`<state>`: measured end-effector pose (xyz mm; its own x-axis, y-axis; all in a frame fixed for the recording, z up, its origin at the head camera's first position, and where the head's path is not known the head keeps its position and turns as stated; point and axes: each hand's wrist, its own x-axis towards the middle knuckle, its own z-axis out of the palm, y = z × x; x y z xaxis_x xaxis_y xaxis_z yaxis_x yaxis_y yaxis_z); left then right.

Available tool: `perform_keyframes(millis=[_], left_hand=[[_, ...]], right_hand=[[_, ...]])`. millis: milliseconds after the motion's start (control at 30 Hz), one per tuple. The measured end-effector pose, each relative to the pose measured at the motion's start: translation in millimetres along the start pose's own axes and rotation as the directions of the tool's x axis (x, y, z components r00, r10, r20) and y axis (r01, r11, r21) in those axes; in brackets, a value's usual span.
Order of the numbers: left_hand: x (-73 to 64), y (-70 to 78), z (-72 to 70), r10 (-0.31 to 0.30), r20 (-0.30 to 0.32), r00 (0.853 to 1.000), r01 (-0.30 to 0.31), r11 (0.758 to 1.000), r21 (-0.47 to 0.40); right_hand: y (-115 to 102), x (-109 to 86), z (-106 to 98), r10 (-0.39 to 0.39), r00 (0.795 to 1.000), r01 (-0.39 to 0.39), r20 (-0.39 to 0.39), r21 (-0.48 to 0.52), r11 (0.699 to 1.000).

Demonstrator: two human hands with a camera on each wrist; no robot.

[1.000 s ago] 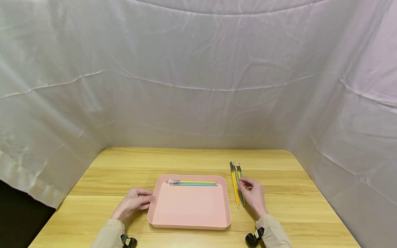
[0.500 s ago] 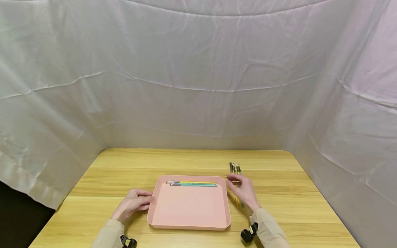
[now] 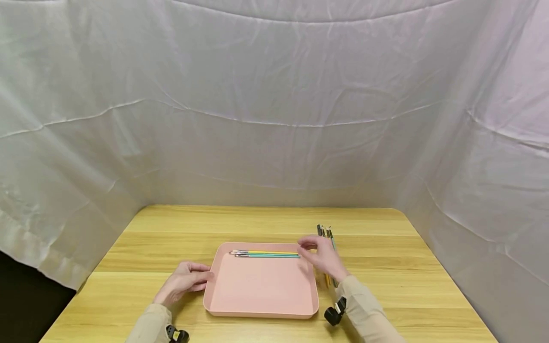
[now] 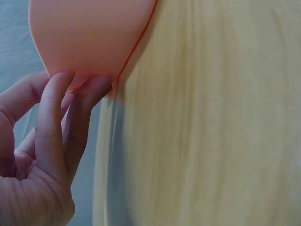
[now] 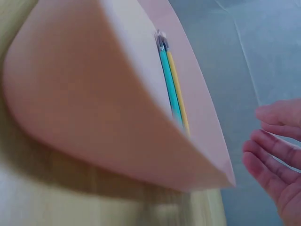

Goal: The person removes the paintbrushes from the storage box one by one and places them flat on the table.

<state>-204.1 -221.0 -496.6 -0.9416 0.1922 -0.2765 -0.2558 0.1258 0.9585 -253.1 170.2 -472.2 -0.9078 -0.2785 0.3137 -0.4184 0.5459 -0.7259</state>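
Several brushes point(image 3: 332, 239), handles point(image 3: 328, 280) partly hidden behind right hand point(image 3: 321, 254)

No lettering, label, brand, number or sign can be read in any view.

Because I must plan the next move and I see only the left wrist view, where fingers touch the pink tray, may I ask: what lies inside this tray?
Observer: Paintbrushes with yellow and turquoise handles lie along the far side of the pink tray.
Operator: Thank you. And where is the right hand, please?
Observer: In the head view, it appears at the tray's far right corner, partly covering it.
Operator: Understood. Are there more brushes outside the tray?
Observer: Yes, other paintbrushes lie on the wood-grain table to the right of the tray, partly hidden by that hand.
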Motion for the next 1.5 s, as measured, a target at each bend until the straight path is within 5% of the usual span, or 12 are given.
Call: perform_keyframes(millis=[433, 967, 1500], left_hand=[[0.4, -0.1, -0.2, -0.004, 0.002, 1.0, 0.004, 1.0, -0.003], [-0.6, 1.9, 0.4, -0.001, -0.003, 1.0, 0.001, 1.0, 0.003], [-0.1, 1.0, -0.2, 0.004, 0.002, 1.0, -0.004, 1.0, 0.003]], right_hand=[[-20, 24.3, 15, -0.017, 0.968, 0.023, 0.252, -0.021, 1.0], [-22, 40.2, 40, 0.044, 0.947, 0.018, 0.318, -0.19, 0.982], [-20, 40.5, 47, 0.041, 0.947, 0.035, 0.32, -0.228, 0.973]])
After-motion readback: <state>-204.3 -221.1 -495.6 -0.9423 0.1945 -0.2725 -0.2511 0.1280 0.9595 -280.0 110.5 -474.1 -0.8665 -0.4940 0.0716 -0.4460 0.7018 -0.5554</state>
